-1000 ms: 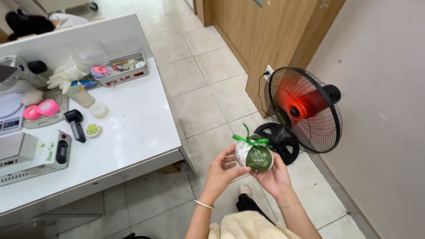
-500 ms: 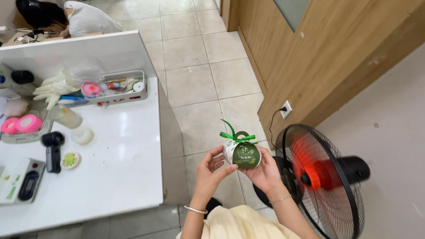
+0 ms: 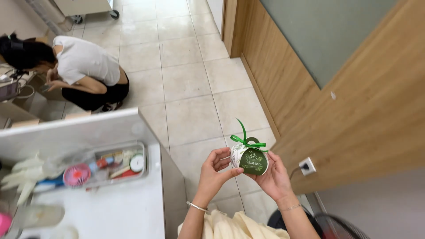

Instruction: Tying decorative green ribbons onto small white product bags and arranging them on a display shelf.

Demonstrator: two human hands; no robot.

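There's the small gift box (image 3: 248, 159), held up in the air above the tiled floor (image 3: 190, 88), just right of the white table's (image 3: 119, 208) corner. It's a rounded little package, white with leafy green print on its sides, and a dark green oval label with pale lettering faces the camera. A bright green ribbon (image 3: 246, 140) is tied in a bow on top, one thin tail sticking straight up, the loops spreading right. The box is closed, tilted slightly, its label turned up and toward the viewer, the ribbon end pointing away from the table.
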